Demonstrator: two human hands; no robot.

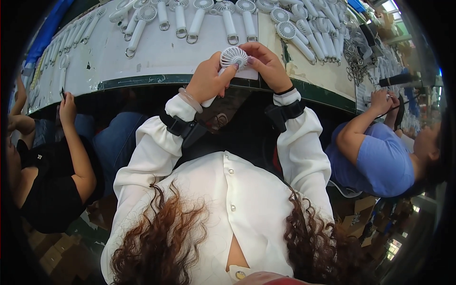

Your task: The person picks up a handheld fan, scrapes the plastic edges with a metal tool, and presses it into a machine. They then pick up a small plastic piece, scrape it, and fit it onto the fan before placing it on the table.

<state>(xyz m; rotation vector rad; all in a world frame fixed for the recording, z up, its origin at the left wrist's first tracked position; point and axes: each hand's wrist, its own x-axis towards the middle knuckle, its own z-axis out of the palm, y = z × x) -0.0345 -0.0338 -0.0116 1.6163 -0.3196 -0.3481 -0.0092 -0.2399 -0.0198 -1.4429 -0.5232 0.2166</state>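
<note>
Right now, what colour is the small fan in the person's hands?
The fan is white, seen best in the head view.

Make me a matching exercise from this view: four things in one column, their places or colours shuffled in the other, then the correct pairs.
Things
1. Left hand
2. Right hand
3. Table's near edge
4. Top worn by the co-worker at right

Places and colours
A. Dark green
B. At the right side of the fan's head
C. Blue
D. Holding the white fan, thumb over the front of its grille

Pairs: 1-D, 2-B, 3-A, 4-C
</note>
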